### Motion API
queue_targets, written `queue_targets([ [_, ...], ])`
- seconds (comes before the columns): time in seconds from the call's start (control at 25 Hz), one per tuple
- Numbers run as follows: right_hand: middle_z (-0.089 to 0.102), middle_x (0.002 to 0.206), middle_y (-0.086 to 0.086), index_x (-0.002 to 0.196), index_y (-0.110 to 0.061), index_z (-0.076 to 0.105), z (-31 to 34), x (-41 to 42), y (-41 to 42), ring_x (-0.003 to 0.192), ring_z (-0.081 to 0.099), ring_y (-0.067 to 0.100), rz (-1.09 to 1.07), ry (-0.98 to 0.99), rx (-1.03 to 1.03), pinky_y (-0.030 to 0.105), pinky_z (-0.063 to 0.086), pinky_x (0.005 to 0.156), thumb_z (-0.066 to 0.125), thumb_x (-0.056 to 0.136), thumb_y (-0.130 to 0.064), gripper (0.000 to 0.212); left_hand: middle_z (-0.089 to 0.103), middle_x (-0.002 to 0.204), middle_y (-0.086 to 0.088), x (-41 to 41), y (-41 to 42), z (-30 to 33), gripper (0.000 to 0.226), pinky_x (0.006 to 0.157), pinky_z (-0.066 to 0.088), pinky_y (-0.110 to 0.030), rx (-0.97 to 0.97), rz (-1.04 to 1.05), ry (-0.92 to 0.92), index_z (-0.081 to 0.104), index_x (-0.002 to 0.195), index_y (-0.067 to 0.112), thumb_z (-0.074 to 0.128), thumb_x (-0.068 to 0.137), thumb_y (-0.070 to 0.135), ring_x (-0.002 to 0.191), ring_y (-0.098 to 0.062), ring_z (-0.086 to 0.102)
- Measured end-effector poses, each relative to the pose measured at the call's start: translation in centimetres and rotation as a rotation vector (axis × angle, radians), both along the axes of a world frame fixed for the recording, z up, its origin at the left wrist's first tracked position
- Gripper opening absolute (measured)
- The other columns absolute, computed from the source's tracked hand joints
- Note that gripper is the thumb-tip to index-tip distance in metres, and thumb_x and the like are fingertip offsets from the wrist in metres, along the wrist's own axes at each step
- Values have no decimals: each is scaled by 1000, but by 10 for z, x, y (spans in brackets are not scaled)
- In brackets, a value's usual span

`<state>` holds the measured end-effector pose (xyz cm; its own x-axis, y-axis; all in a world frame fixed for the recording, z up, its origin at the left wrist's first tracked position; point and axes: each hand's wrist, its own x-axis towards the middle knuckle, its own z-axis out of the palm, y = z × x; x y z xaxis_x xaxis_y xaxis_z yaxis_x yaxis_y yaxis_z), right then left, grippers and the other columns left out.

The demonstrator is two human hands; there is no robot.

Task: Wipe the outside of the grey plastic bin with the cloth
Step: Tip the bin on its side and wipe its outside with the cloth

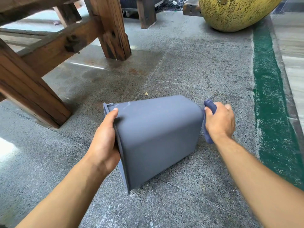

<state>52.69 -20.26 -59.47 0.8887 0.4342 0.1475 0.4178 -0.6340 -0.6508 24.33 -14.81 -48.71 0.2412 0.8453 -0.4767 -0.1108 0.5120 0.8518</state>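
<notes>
Bin on its side, held at the rim, cloth working the base end – slip risk at the left grip

Grey plastic bin (158, 137) is tipped over above the concrete floor (197, 66), mouth left, base right; can't tell if its near lower corner touches the floor. Left hand (105, 142) grips the rim, thumb over the top wall, fingers hidden inside. Right hand (220, 120) is curled round the blue cloth (209, 106), pressing it on the base at the right end. Risks, my read: a sideways push from the right goes straight into a one-hand rim grip, so smooth plastic could twist or slide out leftward and drop; the near and underside walls could get missed unless the bin is rotated; the wooden table leg (113, 28) sits far-left, well apart, so no clash there
</notes>
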Motion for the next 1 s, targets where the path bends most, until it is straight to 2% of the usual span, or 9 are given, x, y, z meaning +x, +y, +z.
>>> queue_targets([
  [0.12,57,115,13,117,-17,67,-7,0,-22,88,51,26,-50,39,34,32,37,79,60,99,-37,28,74,121,-20,-7,2,2,57,98,52,-45,-91,6,-120,70,127,8,49,96,52,111,-37,71],
  [0.24,61,112,14,112,-17,70,4,3,-31,100,58,34,-50,58,153,35,40,83,63,95,-34,26,73,119,-27,-9,-2,2,70,93,52,-49,-138,-13,-148,69,125,2,45,93,59,106,-43,72],
  [0.32,63,107,11,106,-18,71,19,3,-28,100,59,34,-16,55,216,34,41,84,63,91,-34,23,73,119,-26,-5,-7,2,75,89,51,-48,-154,-42,-157,69,125,3,41,92,65,103,-43,73],
  [0.48,65,101,6,102,-19,73,59,-21,-19,97,60,26,122,27,333,32,42,86,65,87,-29,20,74,120,-22,4,-17,4,80,87,50,-48,-184,-104,-212,70,123,6,37,92,72,102,-39,74],
  [0.6,66,101,1,104,-19,74,88,-63,-15,95,62,19,277,8,475,30,45,88,69,88,-28,19,70,125,-26,8,-20,7,86,96,48,-54,-208,-108,-296,66,127,1,39,90,73,111,-44,69],
  [0.72,66,100,0,105,-20,73,107,-109,-12,94,62,18,453,-16,539,33,47,89,70,88,-25,18,68,127,-28,11,-21,7,88,103,45,-55,-220,-108,-380,66,127,-3,42,89,73,114,-44,68],
  [0.84,63,98,2,104,-21,71,118,-138,-8,92,63,24,573,-49,520,39,49,84,68,89,-25,16,66,132,-27,14,-28,7,85,107,44,-54,-221,-165,-459,67,129,-1,44,89,71,121,-41,65],
  [1.0,56,103,6,109,-20,66,117,-159,-6,90,63,38,637,-180,340,48,51,72,63,91,-25,18,57,146,-24,21,-40,7,82,116,38,-53,-201,-221,-522,59,142,8,43,91,70,134,-37,55],
])
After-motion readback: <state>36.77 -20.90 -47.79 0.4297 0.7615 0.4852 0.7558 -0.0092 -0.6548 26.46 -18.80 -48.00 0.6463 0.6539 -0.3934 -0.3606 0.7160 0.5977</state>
